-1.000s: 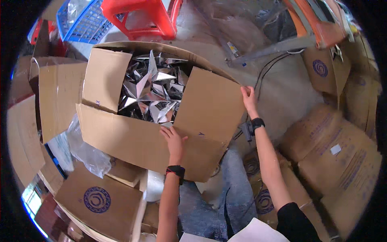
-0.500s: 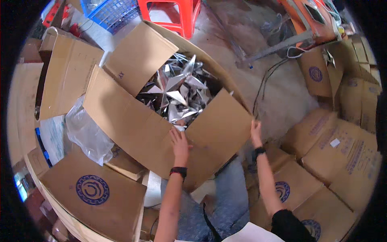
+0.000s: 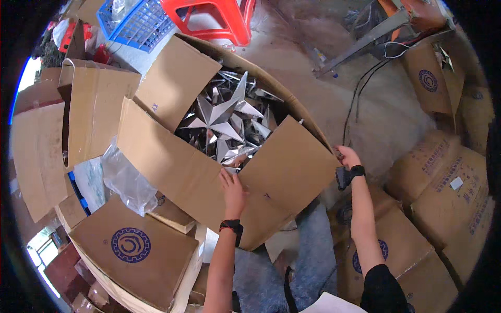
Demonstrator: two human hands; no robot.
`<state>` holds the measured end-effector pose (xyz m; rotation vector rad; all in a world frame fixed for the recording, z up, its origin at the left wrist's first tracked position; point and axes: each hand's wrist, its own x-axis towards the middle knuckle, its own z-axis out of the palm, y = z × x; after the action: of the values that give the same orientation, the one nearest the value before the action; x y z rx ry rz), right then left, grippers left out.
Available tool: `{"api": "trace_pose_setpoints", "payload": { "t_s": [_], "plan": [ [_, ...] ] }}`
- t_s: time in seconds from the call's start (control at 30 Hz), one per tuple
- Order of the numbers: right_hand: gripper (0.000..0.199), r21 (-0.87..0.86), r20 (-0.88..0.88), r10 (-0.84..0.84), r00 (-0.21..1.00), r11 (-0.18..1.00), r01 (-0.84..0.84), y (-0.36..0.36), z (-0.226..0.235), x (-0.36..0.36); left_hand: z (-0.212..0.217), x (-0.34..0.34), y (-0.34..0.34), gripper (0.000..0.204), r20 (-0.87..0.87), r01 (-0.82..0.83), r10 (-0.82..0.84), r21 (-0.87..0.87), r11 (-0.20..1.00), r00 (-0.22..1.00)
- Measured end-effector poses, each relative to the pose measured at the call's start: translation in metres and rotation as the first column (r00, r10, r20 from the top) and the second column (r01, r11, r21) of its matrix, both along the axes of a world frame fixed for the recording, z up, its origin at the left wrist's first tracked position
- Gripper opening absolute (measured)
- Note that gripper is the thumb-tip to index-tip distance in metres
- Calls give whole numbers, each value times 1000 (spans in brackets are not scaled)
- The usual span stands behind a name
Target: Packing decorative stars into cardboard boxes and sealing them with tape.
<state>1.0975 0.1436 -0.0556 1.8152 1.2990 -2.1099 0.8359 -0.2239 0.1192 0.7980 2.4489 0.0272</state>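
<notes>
A large open cardboard box (image 3: pixel 172 146) stands tilted in front of me, its flaps folded outward. Silvery metallic star-shaped ornaments (image 3: pixel 222 117) with long points are heaped inside it. My left hand (image 3: pixel 233 194) lies on the near flaps with its fingers stretched toward the opening, the tips at the flap edge. At the box's right corner, my right hand (image 3: pixel 349 157) has its fingers closed on the cardboard edge; its fingertips are partly hidden. Dark bands circle both wrists, with a small dark block on the right one.
Closed cardboard boxes (image 3: pixel 399 229) are stacked at right, and another carton (image 3: pixel 156 255) sits at lower left beside a clear plastic bag (image 3: pixel 128 180). Beyond the open box stand a red stool (image 3: pixel 209 21) and a blue basket (image 3: pixel 138 23). Dark cables (image 3: pixel 352 107) trail over the floor.
My right hand has turned at the box's corner and now closes around the edge. My left hand stays on the flaps. The whole view has shifted slightly.
</notes>
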Motion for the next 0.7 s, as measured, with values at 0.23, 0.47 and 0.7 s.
{"api": "trace_pose_setpoints", "payload": {
  "t_s": [0.23, 0.47, 0.7],
  "plan": [
    [21, 701, -38, 399, 916, 664, -260, -10, -12, 33, 0, 2, 10, 68, -11, -17, 17, 54, 998, 1000],
    [23, 470, 76, 339, 938, 817, -334, -46, 93, -26, 15, -6, -3, 68, 63, -80, 68, 206, 975, 996],
    [21, 435, -46, 113, 993, 897, -82, -56, 101, -26, 20, -4, -9, 70, 174, -140, 103, 213, 967, 979]
  ]
}}
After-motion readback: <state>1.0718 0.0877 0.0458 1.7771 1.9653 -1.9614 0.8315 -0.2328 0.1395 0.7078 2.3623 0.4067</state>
